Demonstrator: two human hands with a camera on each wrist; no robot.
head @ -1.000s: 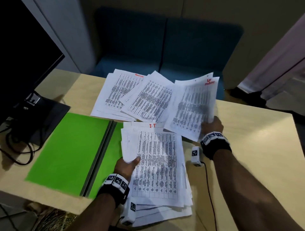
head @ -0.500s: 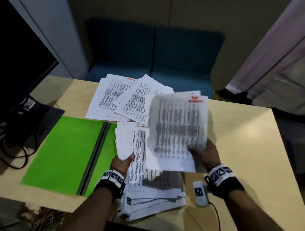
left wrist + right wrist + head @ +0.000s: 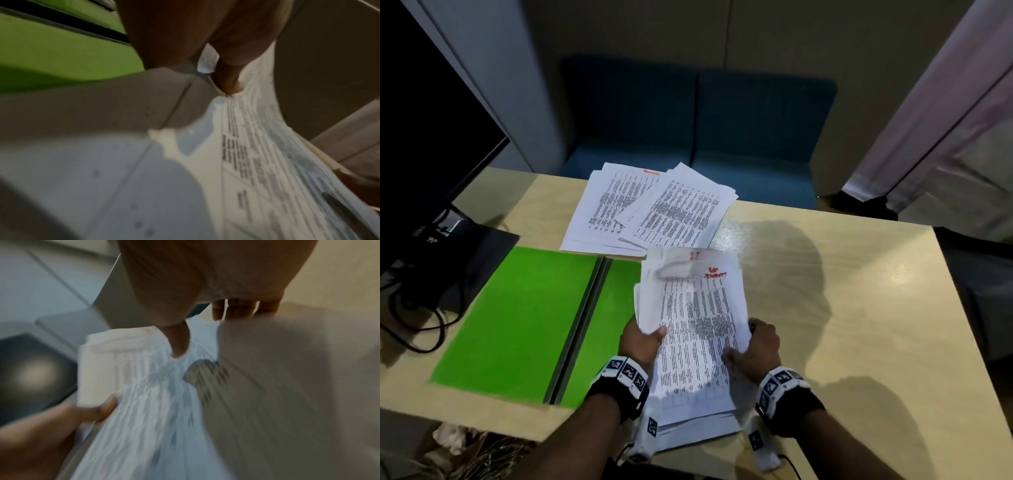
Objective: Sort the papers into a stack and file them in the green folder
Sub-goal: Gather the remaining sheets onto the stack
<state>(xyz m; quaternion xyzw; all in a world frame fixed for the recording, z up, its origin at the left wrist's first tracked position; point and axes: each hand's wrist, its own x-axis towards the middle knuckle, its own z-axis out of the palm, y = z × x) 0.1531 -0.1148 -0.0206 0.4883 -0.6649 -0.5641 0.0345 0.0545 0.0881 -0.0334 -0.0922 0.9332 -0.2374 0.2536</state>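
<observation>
Papers (image 3: pixel 695 335) in a tall stack lie between both hands, left hand (image 3: pixel 642 341) pinching the left edge and right hand (image 3: pixel 755 347) gripping the right edge, long side pointing away, with the open green folder (image 3: pixel 517 322) just left, nearer the left hand.

Print on the stack (image 3: pixel 698 329) smeared past reading, right half of green folder (image 3: pixel 517 318) covered by papers, monitor (image 3: pixel 424 144) cropped at left edge.
</observation>
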